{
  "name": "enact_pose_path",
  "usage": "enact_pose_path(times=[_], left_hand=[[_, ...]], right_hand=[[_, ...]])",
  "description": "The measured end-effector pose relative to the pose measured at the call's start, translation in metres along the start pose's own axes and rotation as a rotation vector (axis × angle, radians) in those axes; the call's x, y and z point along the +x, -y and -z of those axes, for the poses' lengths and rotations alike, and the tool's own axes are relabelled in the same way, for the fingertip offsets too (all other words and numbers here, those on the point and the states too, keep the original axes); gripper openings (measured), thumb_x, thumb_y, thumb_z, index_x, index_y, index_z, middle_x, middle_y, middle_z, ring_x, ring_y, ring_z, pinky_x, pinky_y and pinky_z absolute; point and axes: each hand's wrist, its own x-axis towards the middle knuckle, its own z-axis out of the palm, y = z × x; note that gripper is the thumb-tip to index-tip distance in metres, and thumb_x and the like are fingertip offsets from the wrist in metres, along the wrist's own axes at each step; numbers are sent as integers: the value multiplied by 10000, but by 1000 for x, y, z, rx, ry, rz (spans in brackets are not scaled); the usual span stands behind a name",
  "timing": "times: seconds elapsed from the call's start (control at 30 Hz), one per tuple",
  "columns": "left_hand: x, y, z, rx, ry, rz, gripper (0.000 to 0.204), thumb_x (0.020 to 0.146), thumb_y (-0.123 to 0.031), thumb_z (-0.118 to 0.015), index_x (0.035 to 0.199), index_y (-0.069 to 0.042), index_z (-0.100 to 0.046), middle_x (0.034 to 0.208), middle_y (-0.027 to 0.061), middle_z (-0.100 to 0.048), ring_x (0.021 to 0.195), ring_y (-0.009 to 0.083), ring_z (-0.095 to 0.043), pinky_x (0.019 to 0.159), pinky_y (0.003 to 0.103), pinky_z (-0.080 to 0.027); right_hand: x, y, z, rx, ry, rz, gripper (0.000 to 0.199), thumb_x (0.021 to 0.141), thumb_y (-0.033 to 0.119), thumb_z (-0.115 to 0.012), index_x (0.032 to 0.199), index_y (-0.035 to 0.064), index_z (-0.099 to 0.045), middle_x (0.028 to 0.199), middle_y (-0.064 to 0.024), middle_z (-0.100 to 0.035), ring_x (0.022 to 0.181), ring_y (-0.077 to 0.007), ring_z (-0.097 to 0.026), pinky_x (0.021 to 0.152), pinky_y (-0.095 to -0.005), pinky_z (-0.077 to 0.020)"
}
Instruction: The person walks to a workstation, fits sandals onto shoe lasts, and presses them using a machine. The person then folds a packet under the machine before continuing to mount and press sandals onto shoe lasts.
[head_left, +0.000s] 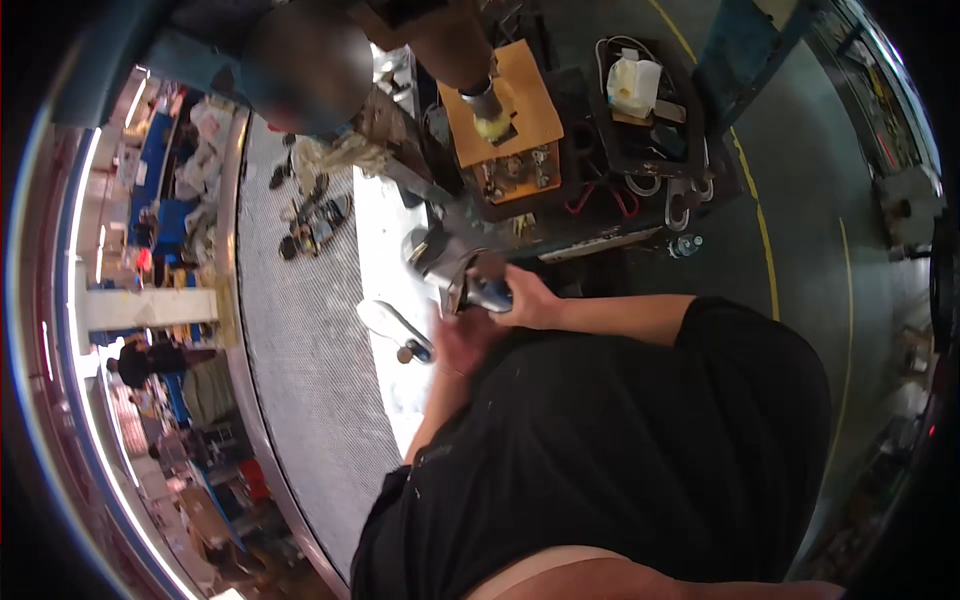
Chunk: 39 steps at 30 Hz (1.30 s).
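Note:
My right hand is closed around the dark, bluish-grey part of a shiny metal piece, whose kind I cannot make out. Close below it is my left hand, near the lower end of the same piece; motion smears its fingers, so its grip does not show. Just left of my hands, a white rounded object with a dark end lies on a bright white surface.
A grey textured worktop with small metal parts stretches left. Ahead, a brown machine head hangs over cardboard and a bin of metal parts. A dark tray stands right; a bottle is below it.

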Motion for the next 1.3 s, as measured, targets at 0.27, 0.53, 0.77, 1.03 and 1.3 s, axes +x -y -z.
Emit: enact_pose_path(times=[0.27,0.53,0.77,1.03,1.3], left_hand=[[-141,14,115,-222,-1039,-1108,516,932,-219,-491,1380,-77,-278,1282,227,-451,1117,362,-530,923,463,-469],[-138,265,109,160,-1382,-446,437,944,-178,-526,1320,0,-393,1073,158,-621,977,270,-612,842,379,-511],[-168,280,121,547,-1385,-10,390,904,-157,-555,1255,-16,-462,1054,152,-630,974,275,-615,843,376,-498],[-156,155,160,1117,-1136,126,341,858,-133,-587,1181,-34,-540,1032,145,-639,971,280,-618,843,372,-483],[-46,-68,108,1986,-569,-50,286,820,-80,-600,1101,-33,-599,996,142,-644,936,300,-624,825,364,-482]], right_hand=[[31,-29,-36,18,414,117,585,684,169,-705,1218,50,-498,1111,-170,-557,1052,-305,-558,930,-359,-434],[88,-137,-166,-327,373,212,690,653,77,-682,1274,-6,-393,1273,-251,-460,1240,-398,-408,1069,-416,-323],[26,-156,-104,-300,342,240,566,696,25,-616,1227,26,-422,1178,-231,-503,1145,-403,-473,954,-445,-395],[-110,-280,119,-735,1133,-463,393,584,270,-688,939,100,-698,1001,-132,-655,874,-326,-647,768,-418,-522],[-192,-216,185,-453,-58,-1185,571,740,414,-714,1176,65,-596,1207,-175,-584,1131,-293,-556,886,-369,-464]])
